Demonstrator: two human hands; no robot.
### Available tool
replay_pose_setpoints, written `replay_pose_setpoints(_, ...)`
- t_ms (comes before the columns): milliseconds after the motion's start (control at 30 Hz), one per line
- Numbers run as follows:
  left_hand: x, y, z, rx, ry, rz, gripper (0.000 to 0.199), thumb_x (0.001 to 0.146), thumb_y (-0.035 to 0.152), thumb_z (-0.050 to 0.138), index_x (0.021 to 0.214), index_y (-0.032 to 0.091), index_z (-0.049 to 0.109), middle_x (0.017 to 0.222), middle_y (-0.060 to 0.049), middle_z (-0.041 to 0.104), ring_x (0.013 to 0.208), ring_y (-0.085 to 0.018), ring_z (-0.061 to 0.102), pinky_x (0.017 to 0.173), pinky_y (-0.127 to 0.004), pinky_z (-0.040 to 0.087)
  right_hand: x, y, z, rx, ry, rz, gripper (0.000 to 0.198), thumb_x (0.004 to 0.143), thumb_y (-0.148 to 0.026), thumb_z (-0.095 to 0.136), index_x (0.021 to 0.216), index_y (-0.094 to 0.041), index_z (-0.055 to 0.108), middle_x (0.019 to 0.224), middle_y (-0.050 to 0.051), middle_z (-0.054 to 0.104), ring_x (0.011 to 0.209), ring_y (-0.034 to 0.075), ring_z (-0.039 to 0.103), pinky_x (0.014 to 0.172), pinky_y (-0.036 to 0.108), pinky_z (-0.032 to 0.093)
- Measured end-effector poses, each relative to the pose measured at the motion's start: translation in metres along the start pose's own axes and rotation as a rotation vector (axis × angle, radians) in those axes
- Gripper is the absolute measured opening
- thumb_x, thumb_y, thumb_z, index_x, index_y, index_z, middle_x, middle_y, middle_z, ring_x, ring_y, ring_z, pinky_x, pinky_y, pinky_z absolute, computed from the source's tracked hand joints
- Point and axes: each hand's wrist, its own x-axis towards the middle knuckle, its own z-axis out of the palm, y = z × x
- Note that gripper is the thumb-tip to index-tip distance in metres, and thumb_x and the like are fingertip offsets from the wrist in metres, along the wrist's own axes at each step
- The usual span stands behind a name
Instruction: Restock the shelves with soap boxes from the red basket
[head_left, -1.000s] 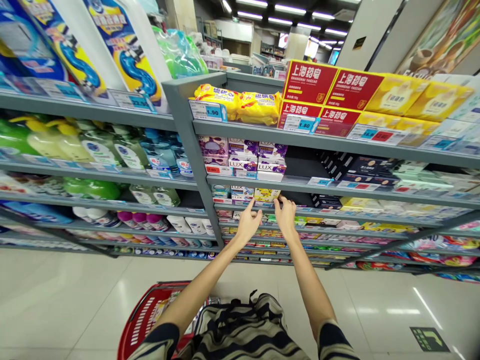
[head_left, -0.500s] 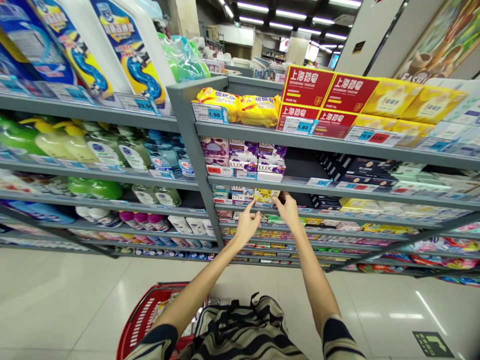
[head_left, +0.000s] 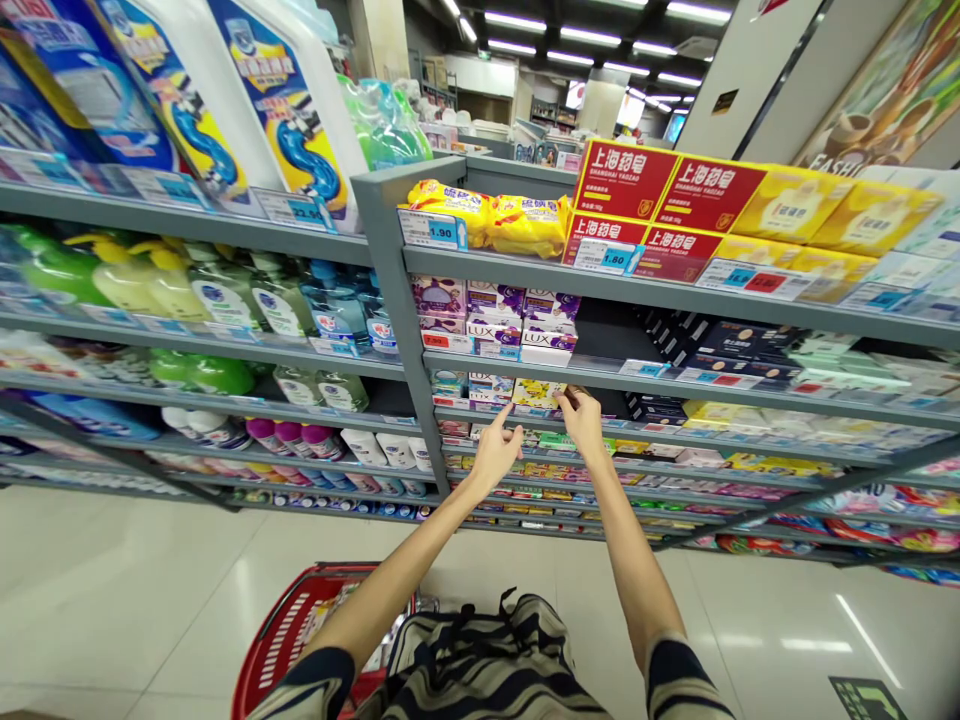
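Note:
A yellow soap box (head_left: 536,393) sits on the third shelf beside a white LUX soap box (head_left: 491,387). My right hand (head_left: 582,420) is at the yellow box's right end, thumb at the front and fingers bent round the side. Part of those fingers is hidden in the shelf's shadow. Below the box's left front corner, my left hand (head_left: 496,452) points its index finger up at the shelf edge, the thumb held apart and the other fingers curled. Nothing is held in it.
A red shopping basket (head_left: 281,640) with goods stands on the floor at my lower left. Purple LUX boxes (head_left: 551,335) fill part of the shelf above, and its grey front edge (head_left: 540,364) runs just over my hands. Bottles (head_left: 285,300) line the shelves to the left.
The view has shifted slightly, so the shelves sit a little further right and lower. Both hands stay by the yellow soap box with almost the same pose.

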Motion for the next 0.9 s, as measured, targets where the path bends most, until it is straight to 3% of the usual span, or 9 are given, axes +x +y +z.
replay_pose_setpoints(167,0.002,0.002,0.002,-0.014,-0.01,0.01,0.081,0.098,0.043,0.054,0.166,0.008,0.028,0.054,0.004,0.067,0.046,-0.015,0.053,0.063,-0.026,0.048,-0.002,0.001,-0.002,0.013,-0.021,-0.012,0.035,0.096,-0.043,0.06,0.108,-0.016,0.078,0.114,0.014,0.081,0.102,0.029,0.076,0.094,0.038,0.058)
replay_pose_setpoints(667,0.003,0.008,0.005,-0.041,-0.038,-0.018,0.081,0.099,0.042,0.054,0.167,0.009,0.024,0.055,0.004,0.069,0.046,-0.014,0.052,0.062,-0.025,0.046,-0.003,0.011,-0.002,-0.11,-0.106,-0.04,0.031,0.095,-0.036,0.064,0.116,-0.016,0.073,0.11,0.015,0.081,0.101,0.029,0.077,0.094,0.042,0.061)
replay_pose_setpoints(800,-0.002,0.006,0.005,-0.055,-0.011,-0.004,0.079,0.099,0.047,0.056,0.165,0.01,0.032,0.053,0.004,0.067,0.045,-0.014,0.053,0.059,-0.025,0.045,-0.007,0.007,-0.009,-0.137,-0.061,-0.056,0.035,0.093,-0.04,0.067,0.117,-0.015,0.072,0.11,0.017,0.079,0.104,0.031,0.075,0.096,0.045,0.059)
replay_pose_setpoints(900,-0.009,-0.001,-0.016,-0.075,0.101,-0.013,0.072,0.097,0.053,0.058,0.155,0.012,0.049,0.048,0.005,0.062,0.042,-0.014,0.051,0.053,-0.023,0.042,-0.029,-0.006,-0.014,-0.153,0.067,-0.069,0.045,0.096,-0.045,0.064,0.127,-0.013,0.067,0.122,0.021,0.073,0.116,0.033,0.068,0.103,0.05,0.055)
